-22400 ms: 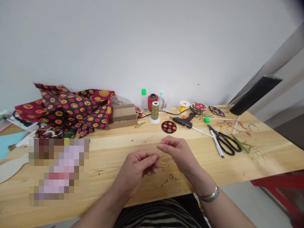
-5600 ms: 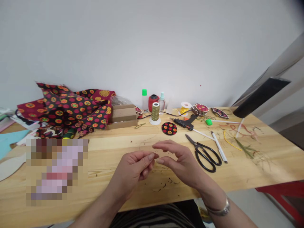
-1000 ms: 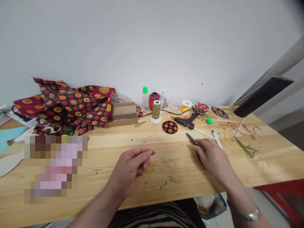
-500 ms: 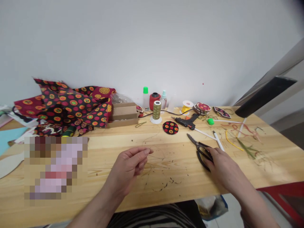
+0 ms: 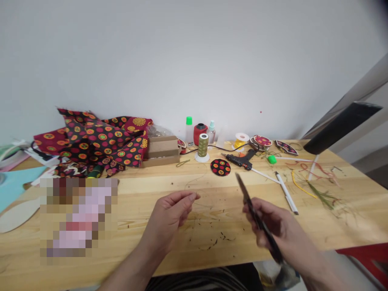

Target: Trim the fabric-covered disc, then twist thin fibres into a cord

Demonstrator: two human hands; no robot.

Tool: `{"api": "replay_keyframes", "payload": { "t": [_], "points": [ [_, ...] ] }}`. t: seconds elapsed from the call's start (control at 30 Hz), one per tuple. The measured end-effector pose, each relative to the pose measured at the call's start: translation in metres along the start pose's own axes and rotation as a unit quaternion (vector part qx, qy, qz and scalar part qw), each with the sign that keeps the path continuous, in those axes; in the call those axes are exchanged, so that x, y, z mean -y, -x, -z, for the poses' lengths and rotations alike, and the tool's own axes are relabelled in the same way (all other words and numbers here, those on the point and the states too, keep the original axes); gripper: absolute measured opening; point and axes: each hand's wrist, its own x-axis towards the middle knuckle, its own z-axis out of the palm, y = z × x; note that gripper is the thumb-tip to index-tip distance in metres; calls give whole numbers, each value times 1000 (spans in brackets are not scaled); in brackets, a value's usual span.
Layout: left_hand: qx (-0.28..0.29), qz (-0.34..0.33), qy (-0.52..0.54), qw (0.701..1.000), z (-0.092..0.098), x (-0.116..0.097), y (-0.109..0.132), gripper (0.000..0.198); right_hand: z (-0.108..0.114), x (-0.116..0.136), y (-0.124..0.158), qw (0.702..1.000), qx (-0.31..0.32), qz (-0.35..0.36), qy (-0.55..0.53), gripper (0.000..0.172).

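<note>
Over the middle of the wooden table, my left hand (image 5: 174,214) is closed in a pinch, thumb against forefinger, on a fine thread (image 5: 194,179). The thread loops toward an olive-green thread spool (image 5: 203,146) standing at the back. Raised above the table on the right, my right hand (image 5: 273,226) grips dark-handled scissors (image 5: 254,216), their blades pointing away from me and up to the left; whether the blades are apart I cannot tell. Beyond both hands lies a round disc of patterned fabric (image 5: 220,167).
A black glue gun (image 5: 242,159), a white pen (image 5: 286,193) and tangled thread scraps (image 5: 324,196) lie to the right. Crumpled patterned fabric (image 5: 103,137) and a cardboard box (image 5: 162,151) stand at the back left. A black cylinder (image 5: 342,127) leans over the right side.
My right hand has lifted the scissors off the table and turned them, bringing them slightly left. The left hand keeps its pinch. The whole view has shifted a little.
</note>
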Motion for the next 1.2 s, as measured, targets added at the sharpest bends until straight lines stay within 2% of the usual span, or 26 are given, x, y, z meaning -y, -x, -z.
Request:
{"api": "replay_keyframes", "payload": {
  "t": [0.1,0.2,0.3,0.47,0.63,0.77,1.2],
  "points": [
    [-3,-12,-8,1000,-1,0,1,22,-18,16,1,996,85,20,-34,46],
    [-6,-30,-19,999,0,0,2,22,-28,27,-2,986,164,13,-11,41],
    [-14,-42,-36,998,2,-1,3,23,-31,32,-6,980,197,3,16,38],
    [-14,-61,-80,995,2,-3,6,22,-31,32,-7,977,207,-24,35,42],
    [-3,-84,-157,984,-2,-6,11,19,-31,32,-11,974,223,-34,4,48],
    [8,-95,-194,976,-4,-8,13,19,-34,32,-15,977,210,-28,-4,48],
    [8,-93,-193,977,-4,-9,13,20,-40,32,-20,975,207,-59,-60,51]
  ]
}}
